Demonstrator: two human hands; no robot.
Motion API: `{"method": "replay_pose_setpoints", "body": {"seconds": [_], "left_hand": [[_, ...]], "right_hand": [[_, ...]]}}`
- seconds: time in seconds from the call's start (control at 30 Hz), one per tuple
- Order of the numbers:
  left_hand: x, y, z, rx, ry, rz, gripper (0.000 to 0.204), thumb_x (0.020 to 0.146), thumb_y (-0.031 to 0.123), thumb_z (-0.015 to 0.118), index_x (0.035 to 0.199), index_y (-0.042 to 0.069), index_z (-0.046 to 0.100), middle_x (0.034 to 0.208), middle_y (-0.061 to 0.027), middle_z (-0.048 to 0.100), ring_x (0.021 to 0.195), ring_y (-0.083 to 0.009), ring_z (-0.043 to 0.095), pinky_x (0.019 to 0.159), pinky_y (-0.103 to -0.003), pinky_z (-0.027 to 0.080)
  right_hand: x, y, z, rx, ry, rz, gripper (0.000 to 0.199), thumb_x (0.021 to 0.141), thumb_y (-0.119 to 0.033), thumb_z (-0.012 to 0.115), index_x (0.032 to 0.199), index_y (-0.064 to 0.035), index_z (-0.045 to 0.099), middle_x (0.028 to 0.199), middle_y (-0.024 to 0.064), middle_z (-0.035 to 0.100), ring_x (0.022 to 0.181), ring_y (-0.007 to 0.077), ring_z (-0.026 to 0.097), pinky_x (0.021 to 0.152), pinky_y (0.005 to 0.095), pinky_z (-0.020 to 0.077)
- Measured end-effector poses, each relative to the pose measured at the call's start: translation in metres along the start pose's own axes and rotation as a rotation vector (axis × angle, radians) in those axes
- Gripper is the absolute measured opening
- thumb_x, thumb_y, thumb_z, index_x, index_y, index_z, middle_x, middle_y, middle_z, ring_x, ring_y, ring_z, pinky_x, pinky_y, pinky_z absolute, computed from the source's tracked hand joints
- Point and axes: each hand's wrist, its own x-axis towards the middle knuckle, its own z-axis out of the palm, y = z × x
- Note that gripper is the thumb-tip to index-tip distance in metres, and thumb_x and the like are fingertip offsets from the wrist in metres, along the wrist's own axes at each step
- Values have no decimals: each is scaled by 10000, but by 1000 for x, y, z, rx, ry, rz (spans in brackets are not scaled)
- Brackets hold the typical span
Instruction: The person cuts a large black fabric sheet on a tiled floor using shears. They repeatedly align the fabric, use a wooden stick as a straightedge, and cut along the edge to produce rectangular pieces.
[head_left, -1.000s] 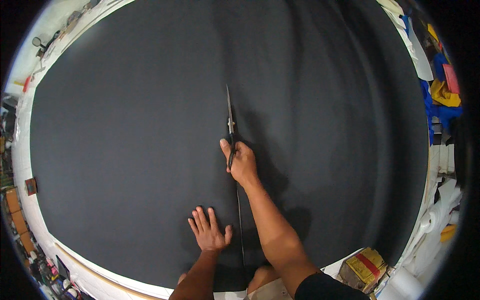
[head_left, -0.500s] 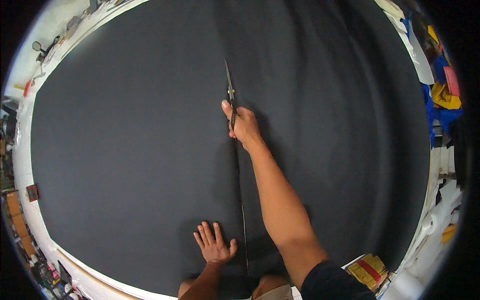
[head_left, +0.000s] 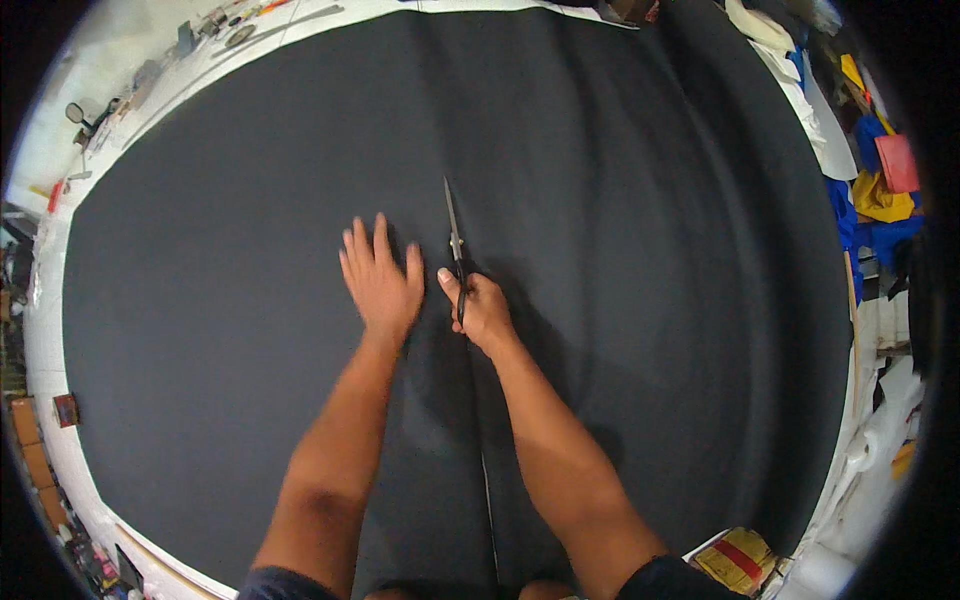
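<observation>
A large sheet of dark grey fabric [head_left: 230, 300] spreads over almost the whole surface in front of me. My right hand [head_left: 483, 312] grips a pair of scissors [head_left: 454, 225] by the black handles, with the metal blades pointing away from me. The blades look nearly closed together. From behind my right hand a straight cut line [head_left: 488, 495] runs back through the fabric toward my body. To the left of the scissors, my left hand [head_left: 382, 285] is over the fabric with its fingers spread, holding nothing.
White table edge [head_left: 48, 330] borders the fabric. A small brown block [head_left: 65, 410] sits at the left rim. At the lower right lies a yellow package [head_left: 735, 560] with a red band. Blue and yellow material [head_left: 880, 200] is piled at the far right. Soft folds ripple the fabric's right side.
My left hand has moved forward from near my body to beside the scissors. The whole view has shifted, bringing the fabric's far edge into sight. My right hand keeps its grip.
</observation>
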Motion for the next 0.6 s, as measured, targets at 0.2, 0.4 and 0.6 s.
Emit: {"method": "replay_pose_setpoints", "body": {"seconds": [0.2, 0.4, 0.6], "left_hand": [[34, 0, 54, 249, -150, -122, 679, 942, 464, 436, 1494, 88, 312, 1549, -230, 234, 1445, -396, 187, 1176, -516, 116], [44, 5, 39, 235, -215, -145, 675, 934, 436, 454, 1491, 82, 314, 1547, -239, 228, 1443, -406, 187, 1174, -526, 113], [41, 6, 33, 258, -288, -174, 681, 924, 408, 478, 1495, 80, 303, 1547, -245, 221, 1441, -417, 180, 1170, -541, 109]], "right_hand": [[5, -1, -6, 72, -32, 34, 444, 897, -464, 660, 746, -71, 519, 567, 12, 499, 488, 116, 514, 462, 275, 432], [11, -13, -8, 165, -38, 106, 470, 888, -481, 668, 703, -89, 484, 576, 1, 490, 469, 114, 487, 448, 283, 403], [87, -69, -4, 126, -69, 76, 504, 896, -508, 643, 664, -94, 471, 548, -3, 469, 445, 119, 465, 438, 281, 385]]}}
